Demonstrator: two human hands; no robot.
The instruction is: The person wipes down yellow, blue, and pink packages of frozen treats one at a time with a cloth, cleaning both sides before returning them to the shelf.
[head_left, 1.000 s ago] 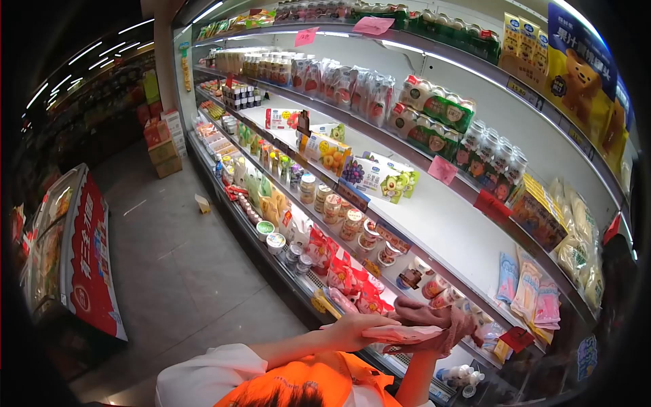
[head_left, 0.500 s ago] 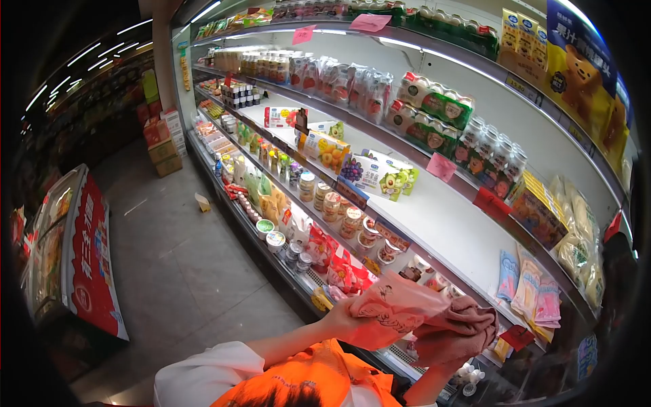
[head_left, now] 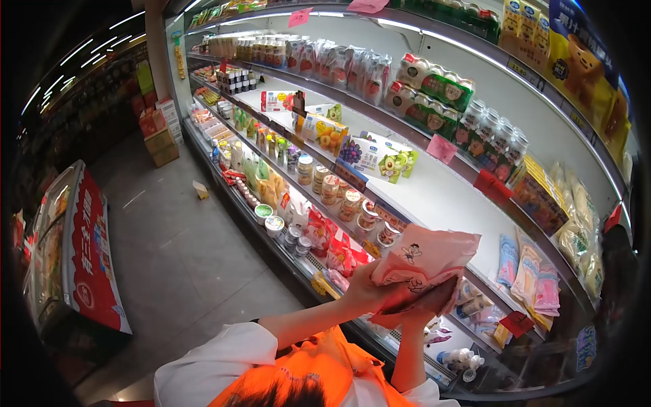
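My left hand grips a pink plastic package with a cartoon figure and lettering, held tilted up in front of the chiller shelves. Just below it, my right hand is closed on a dusky red cloth, pressed against the package's lower side. Most of the cloth and some of the right fingers are hidden behind the package. Beyond the hands, fruit-print cartons stand on the white middle shelf. Pastel pouches lie at that shelf's right end.
The open chiller's shelf edges run diagonally past my hands, with pink tags hanging from them. Lidded cups line a lower shelf. A red freezer chest stands across the grey floor; cardboard boxes are stacked farther back.
The package has risen and turned, its printed side now tilted upward. My right hand has brought the cloth left and in under the package; earlier it hung bunched at the package's right.
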